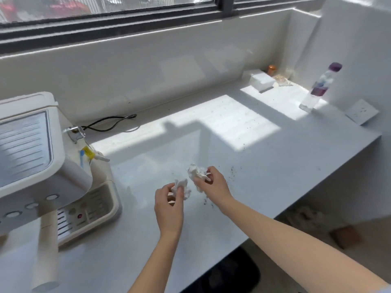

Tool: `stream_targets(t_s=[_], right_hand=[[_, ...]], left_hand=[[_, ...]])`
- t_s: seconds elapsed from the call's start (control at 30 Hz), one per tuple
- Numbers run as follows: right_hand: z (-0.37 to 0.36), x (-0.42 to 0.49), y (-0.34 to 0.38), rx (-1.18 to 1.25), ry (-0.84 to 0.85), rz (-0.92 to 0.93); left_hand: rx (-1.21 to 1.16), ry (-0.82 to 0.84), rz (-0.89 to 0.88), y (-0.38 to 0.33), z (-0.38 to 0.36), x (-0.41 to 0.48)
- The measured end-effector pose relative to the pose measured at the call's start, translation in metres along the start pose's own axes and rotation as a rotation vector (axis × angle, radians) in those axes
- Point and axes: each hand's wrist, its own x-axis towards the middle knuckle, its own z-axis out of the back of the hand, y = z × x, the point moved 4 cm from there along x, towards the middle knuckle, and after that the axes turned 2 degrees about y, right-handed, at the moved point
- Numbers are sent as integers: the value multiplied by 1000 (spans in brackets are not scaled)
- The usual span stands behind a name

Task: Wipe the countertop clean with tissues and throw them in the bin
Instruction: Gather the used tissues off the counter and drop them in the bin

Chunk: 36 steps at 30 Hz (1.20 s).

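My left hand (169,205) pinches a crumpled white tissue (182,186) just above the white countertop (264,166). My right hand (212,183) grips a second crumpled tissue (196,173) a little further back and to the right. The two tissues hang close together without touching. Dark crumbs (231,172) are scattered on the counter to the right of my right hand, and more specks (249,121) lie in the sunlit patch further back. A dark bin (230,273) shows below the counter's front edge.
A cream coffee machine (42,166) with a drip tray (88,210) stands at the left, its black cable (110,122) trailing along the back wall. A plastic bottle (319,87), a white box (261,81) and a wall socket (361,112) are at the far right corner.
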Motion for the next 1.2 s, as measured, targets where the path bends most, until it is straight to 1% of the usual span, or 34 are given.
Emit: stream_targets(t_s=[0.1,0.23,0.37,0.43,0.57,0.7,0.8,0.87,1.07,1.13,1.2], right_hand=[[26,-35,-16,110,4,-53],[65,-83,-47,146,-31,-85],[106,-137,-89,231,-161,-146],[121,-166,-115,284,-221,-192],[138,-216,-178,352,-339,-351],[120,-243,-253,390,-393,-517],[90,-254,-308,453,-434,-677],[67,-255,-338,475,-424,-762],[24,-239,-388,445,-390,-842],[17,-231,-398,436,-362,-873],[13,-222,-405,481,-317,-918]], left_hand=[[-28,62,-17,-11,-21,-31],[-37,218,-23,-16,-52,-78],[32,407,-31,-6,-89,-127],[80,522,10,11,-106,-155],[193,755,118,55,-129,-208],[295,946,215,108,-142,-235],[417,1023,323,159,-144,-239],[491,1044,379,192,-143,-238],[568,1037,480,268,-133,-222],[587,1084,518,285,-137,-216],[584,1176,592,293,-144,-213]])
